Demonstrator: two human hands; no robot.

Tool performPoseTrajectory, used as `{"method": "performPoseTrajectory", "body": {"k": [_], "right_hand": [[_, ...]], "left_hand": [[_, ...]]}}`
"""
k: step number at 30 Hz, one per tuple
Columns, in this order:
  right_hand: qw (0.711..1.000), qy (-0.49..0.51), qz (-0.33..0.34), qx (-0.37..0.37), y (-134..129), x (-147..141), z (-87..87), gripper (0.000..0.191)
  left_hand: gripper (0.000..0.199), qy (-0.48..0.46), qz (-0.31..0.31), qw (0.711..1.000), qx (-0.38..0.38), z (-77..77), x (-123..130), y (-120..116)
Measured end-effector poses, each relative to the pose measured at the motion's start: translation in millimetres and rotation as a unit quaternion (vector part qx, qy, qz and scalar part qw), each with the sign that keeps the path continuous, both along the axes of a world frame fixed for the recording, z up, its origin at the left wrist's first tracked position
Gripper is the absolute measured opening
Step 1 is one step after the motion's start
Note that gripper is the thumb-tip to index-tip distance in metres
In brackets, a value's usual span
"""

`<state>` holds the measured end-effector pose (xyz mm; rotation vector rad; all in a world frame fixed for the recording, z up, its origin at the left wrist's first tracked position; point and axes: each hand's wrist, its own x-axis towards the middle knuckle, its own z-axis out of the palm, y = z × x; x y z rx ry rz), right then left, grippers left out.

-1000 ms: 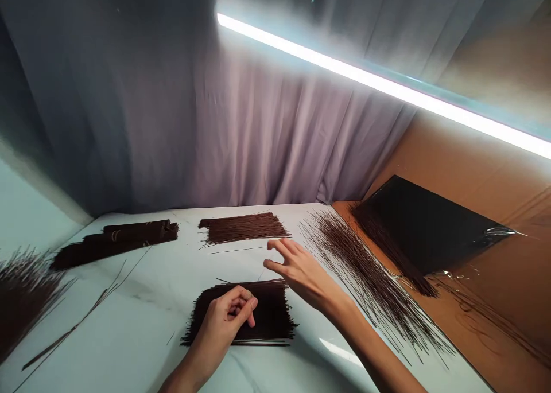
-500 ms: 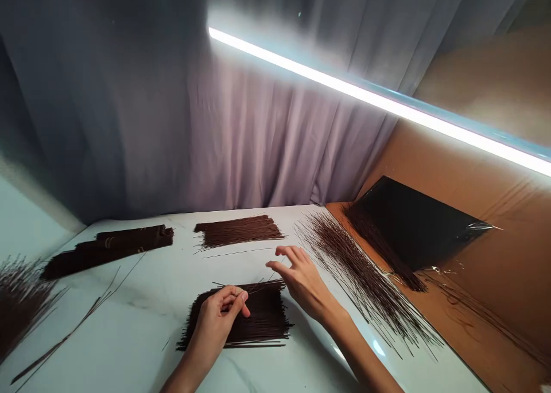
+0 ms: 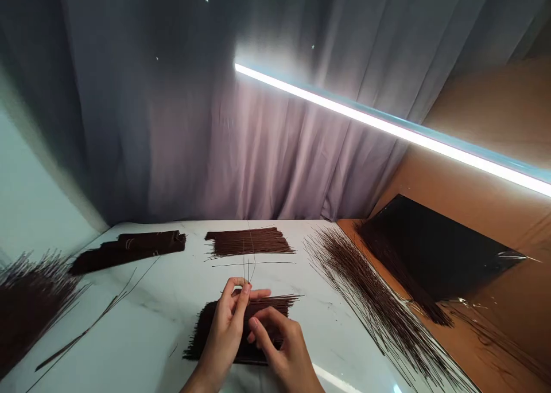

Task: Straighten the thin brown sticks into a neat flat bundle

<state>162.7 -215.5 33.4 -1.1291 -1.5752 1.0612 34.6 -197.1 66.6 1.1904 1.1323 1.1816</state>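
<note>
Thin dark strands [image 3: 248,267] stand nearly upright from the pinched thumb and fingers of my left hand [image 3: 228,324]. My right hand [image 3: 282,347] is just to the right and lower, its thumb and index finger curled close together; whether anything is between them is too small to tell. Beneath both hands lies a dense mat of dark brown sticks [image 3: 202,333], partly covered by them. Farther back, a flat bundle of brown sticks [image 3: 252,241] lies on the white table [image 3: 150,324], with a single strand in front of it.
Dark rolled bundles [image 3: 129,248] lie at the back left, near a bristly pile [image 3: 34,301] and a few loose strands [image 3: 94,321]. Loose brown sticks [image 3: 374,290] spread along the right, beside a black sheet [image 3: 439,249]. A bright tube light [image 3: 387,128] hangs above.
My right hand has come down and left, closing its fingers beside my left hand. Strands now point upward from my left hand. The view has shifted, so the scene sits lower and farther right.
</note>
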Motion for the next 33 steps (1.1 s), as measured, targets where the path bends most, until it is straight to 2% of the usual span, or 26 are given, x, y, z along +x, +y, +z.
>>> {"method": "performPoseTrajectory", "body": {"k": [2,4,5,6,7,8,10,11,12,14,16,19,21,22,24,26,27,30,33], "right_hand": [[0.999,0.040,0.003,-0.026,2,-2,2.6,0.044],[0.999,0.032,-0.007,-0.030,10,12,9.8,0.048],[1.000,-0.009,-0.026,-0.015,15,25,14.8,0.050],[0.996,-0.064,-0.054,0.007,21,42,20.3,0.051],[0.986,-0.136,-0.089,0.034,26,63,25.9,0.051],[0.962,-0.216,-0.154,0.071,30,85,31.1,0.049],[0.924,-0.271,-0.260,0.078,37,133,38.3,0.041],[0.870,-0.355,-0.333,0.082,39,155,39.6,0.038],[0.822,-0.423,-0.374,0.074,40,175,39.4,0.036],[0.745,-0.524,-0.409,0.061,40,206,34.6,0.035],[0.718,-0.569,-0.398,0.055,41,226,27.0,0.033],[0.714,-0.587,-0.379,0.050,41,237,18.3,0.026],[0.706,-0.587,-0.389,0.069,42,231,17.0,0.023],[0.713,-0.573,-0.393,0.098,43,223,17.2,0.024],[0.752,-0.520,-0.365,0.177,47,198,16.9,0.026],[0.807,-0.468,-0.269,0.240,58,163,12.9,0.022],[0.824,-0.463,-0.211,0.251,67,144,9.1,0.018],[0.846,-0.463,-0.067,0.255,106,96,-6.7,0.014],[0.853,-0.467,-0.011,0.233,153,73,-20.1,0.019]], "left_hand": [[0.037,0.002,0.013,1.000,0.009,5.5,10,5],[0.037,0.054,0.011,0.996,0.064,5.5,15,21],[0.039,0.103,0.011,0.989,0.106,3.2,15,33],[0.042,0.187,0.005,0.969,0.162,-0.5,12,48],[0.040,0.224,0.002,0.958,0.178,-5.5,6,64],[0.033,0.250,0.000,0.950,0.186,-11.3,-1,80],[0.020,0.309,-0.002,0.929,0.203,-23.8,-19,111],[0.016,0.335,-0.008,0.918,0.213,-29.6,-29,124],[0.013,0.357,-0.015,0.907,0.222,-34.8,-38,134],[0.012,0.396,-0.032,0.885,0.242,-42.6,-51,146],[0.017,0.424,-0.051,0.865,0.262,-47.3,-57,150],[0.022,0.446,-0.074,0.845,0.284,-50.2,-54,148],[0.023,0.448,-0.081,0.843,0.287,-49.8,-51,145],[0.024,0.446,-0.083,0.844,0.286,-48.6,-50,143],[0.025,0.438,-0.099,0.849,0.279,-44.2,-50,137],[0.023,0.424,-0.146,0.853,0.268,-37.6,-55,129],[0.022,0.416,-0.177,0.853,0.261,-34.0,-58,124],[0.022,0.396,-0.247,0.851,0.242,-25.0,-67,110],[0.022,0.392,-0.264,0.851,0.229,-21.8,-73,100]]}}
